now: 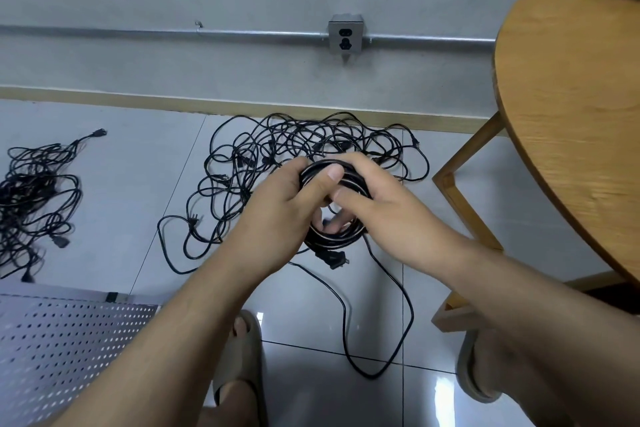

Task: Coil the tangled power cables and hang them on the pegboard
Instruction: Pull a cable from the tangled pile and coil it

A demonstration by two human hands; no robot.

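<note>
1 coil (334,239) is clasped by the left hand (280,215) and right hand (384,204), fingers curled round it. Beyond the grip, a tangled pile (304,142) is left uncoiled. Nothing is seen hung on the pegboard (69,333) below-left.

One black cable coil (334,240), two tangled black cable heaps (298,142) (34,191), one perforated grey pegboard (69,340), one round wooden table (571,97).

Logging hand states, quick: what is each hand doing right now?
The left hand grips the coiled black power cable, thumb across it.
The right hand grips the same coil, fingers curled round it.
</note>
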